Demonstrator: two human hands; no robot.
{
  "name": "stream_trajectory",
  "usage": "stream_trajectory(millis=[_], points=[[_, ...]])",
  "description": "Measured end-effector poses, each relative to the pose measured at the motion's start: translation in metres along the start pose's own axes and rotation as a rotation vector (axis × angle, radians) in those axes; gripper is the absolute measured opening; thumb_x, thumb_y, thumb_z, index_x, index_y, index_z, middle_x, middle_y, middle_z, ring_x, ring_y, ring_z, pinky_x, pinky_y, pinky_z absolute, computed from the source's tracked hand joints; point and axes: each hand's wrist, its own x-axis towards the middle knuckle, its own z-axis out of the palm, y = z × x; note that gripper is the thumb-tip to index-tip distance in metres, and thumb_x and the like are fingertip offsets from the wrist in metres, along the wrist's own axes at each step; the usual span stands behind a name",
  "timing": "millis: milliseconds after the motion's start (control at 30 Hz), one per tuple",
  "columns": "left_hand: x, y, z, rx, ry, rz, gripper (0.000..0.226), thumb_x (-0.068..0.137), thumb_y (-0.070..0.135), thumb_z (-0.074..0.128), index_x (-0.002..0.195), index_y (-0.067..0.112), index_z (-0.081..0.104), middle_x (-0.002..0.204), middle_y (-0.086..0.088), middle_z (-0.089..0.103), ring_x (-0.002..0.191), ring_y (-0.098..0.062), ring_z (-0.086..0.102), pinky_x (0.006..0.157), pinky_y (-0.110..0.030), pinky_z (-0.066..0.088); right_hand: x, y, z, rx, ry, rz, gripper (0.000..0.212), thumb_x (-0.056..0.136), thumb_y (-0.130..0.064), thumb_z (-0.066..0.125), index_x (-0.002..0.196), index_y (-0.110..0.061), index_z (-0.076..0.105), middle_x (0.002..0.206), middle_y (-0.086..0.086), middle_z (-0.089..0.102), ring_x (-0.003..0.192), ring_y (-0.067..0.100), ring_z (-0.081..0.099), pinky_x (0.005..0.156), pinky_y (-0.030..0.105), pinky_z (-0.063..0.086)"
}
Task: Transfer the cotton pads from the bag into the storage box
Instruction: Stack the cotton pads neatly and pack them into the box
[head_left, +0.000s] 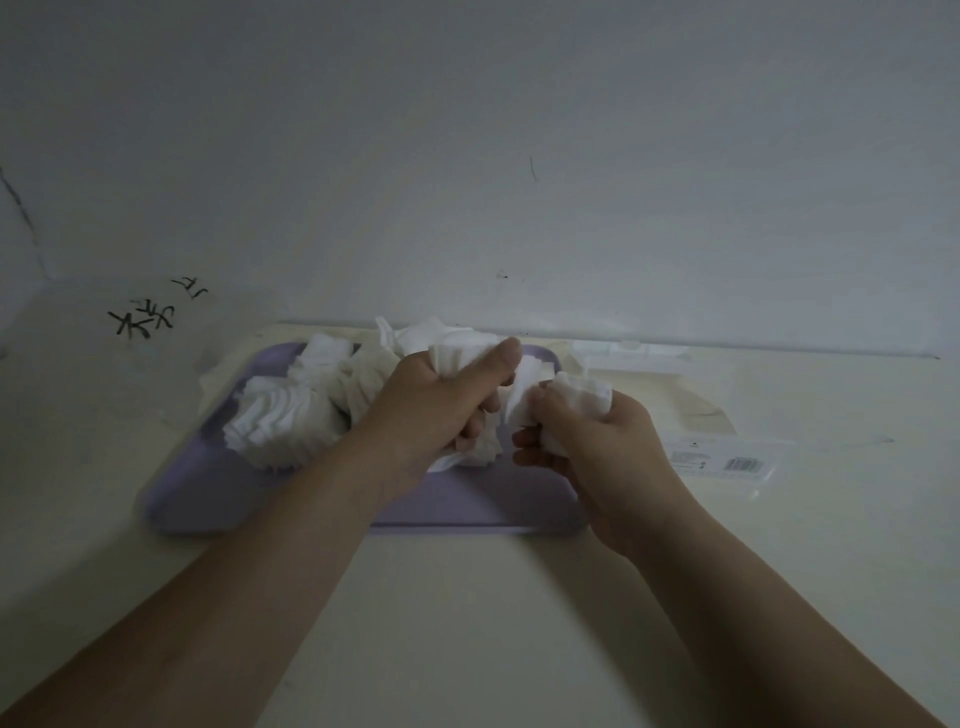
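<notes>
On a cream table (727, 571) pushed up to a white wall (519, 156), a shallow lilac tray (208, 499) sits left of centre, its far rim near the wall and its near rim about midway across the surface. White cotton pads (280, 426) lie in loose fanned heaps on the tray's far left part. Above the tray's right half, the left hand (441, 405) has its fingers curled tight round a bunch of pads, with the thumb stretched along the top. Just beside it, the right hand (597, 441) pinches a smaller wad in curled fingers, over the tray's right rim. A flat clear plastic bag (727, 460) with a printed label lies on the table to the right, near the right hand and apart from the tray. Black handwriting (143, 317) marks the wall low on the left. The table's far edge meets the wall. The broad near stretch of table shows only the two forearms, and more room opens to the right beyond the bag.
</notes>
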Motion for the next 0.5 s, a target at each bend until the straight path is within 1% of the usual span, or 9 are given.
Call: stream_trajectory(millis=[33, 100, 200, 300, 367, 500], points=[[0.0003, -0.0010, 0.0001, 0.014, -0.004, 0.015, 0.029, 0.088, 0.037, 0.079, 0.065, 0.021, 0.071, 0.063, -0.005, 0.058, 0.047, -0.012, 0.044, 0.045, -0.023, 0.036, 0.0003, 0.0000, -0.0001, 0.004, 0.007, 0.000, 0.019, 0.096, -0.002, 0.064, 0.083, -0.007, 0.077, 0.074, 0.010, 0.073, 0.069, 0.023, 0.069, 0.065, 0.034, 0.059], [0.0001, -0.0037, -0.0002, 0.070, -0.023, 0.043, 0.028, 0.089, 0.026, 0.081, 0.063, 0.020, 0.070, 0.056, -0.003, 0.054, 0.047, -0.013, 0.044, 0.046, -0.023, 0.036, 0.0004, 0.0005, -0.0009, 0.017, 0.009, 0.000, 0.014, 0.097, -0.002, 0.065, 0.089, -0.003, 0.076, 0.076, 0.012, 0.074, 0.069, 0.022, 0.070, 0.066, 0.034, 0.059], [0.0003, -0.0058, -0.0019, 0.051, -0.044, 0.022, 0.020, 0.091, 0.015, 0.078, 0.074, 0.011, 0.069, 0.061, -0.009, 0.056, 0.049, -0.016, 0.045, 0.048, -0.024, 0.035, 0.0006, 0.0018, -0.0020, 0.013, 0.019, -0.016, 0.011, 0.097, -0.004, 0.066, 0.097, 0.001, 0.076, 0.081, 0.016, 0.076, 0.072, 0.024, 0.072, 0.068, 0.035, 0.059], [0.0003, -0.0045, -0.0020, 0.050, -0.052, 0.007, 0.021, 0.092, 0.011, 0.076, 0.072, 0.010, 0.068, 0.061, -0.010, 0.056, 0.049, -0.015, 0.045, 0.047, -0.025, 0.035, 0.0015, 0.0022, -0.0030, -0.022, 0.030, -0.067, 0.012, 0.098, -0.005, 0.066, 0.097, 0.002, 0.075, 0.081, 0.014, 0.076, 0.072, 0.024, 0.073, 0.067, 0.034, 0.059], [0.0006, -0.0044, -0.0014, 0.047, -0.050, 0.012, 0.021, 0.091, 0.010, 0.076, 0.073, 0.010, 0.067, 0.061, -0.010, 0.054, 0.049, -0.016, 0.043, 0.046, -0.024, 0.034, 0.0016, 0.0015, -0.0032, -0.026, 0.042, -0.090, 0.012, 0.099, -0.006, 0.066, 0.096, 0.001, 0.075, 0.079, 0.010, 0.076, 0.070, 0.020, 0.073, 0.067, 0.033, 0.060], [0.0023, -0.0062, -0.0015, 0.060, -0.067, 0.020, 0.013, 0.090, 0.011, 0.079, 0.082, 0.007, 0.068, 0.061, -0.009, 0.051, 0.050, -0.016, 0.042, 0.046, -0.025, 0.033, 0.0003, 0.0000, -0.0014, -0.015, 0.045, -0.093, 0.009, 0.099, -0.008, 0.070, 0.097, -0.006, 0.079, 0.079, 0.004, 0.078, 0.072, 0.016, 0.074, 0.068, 0.034, 0.061]])
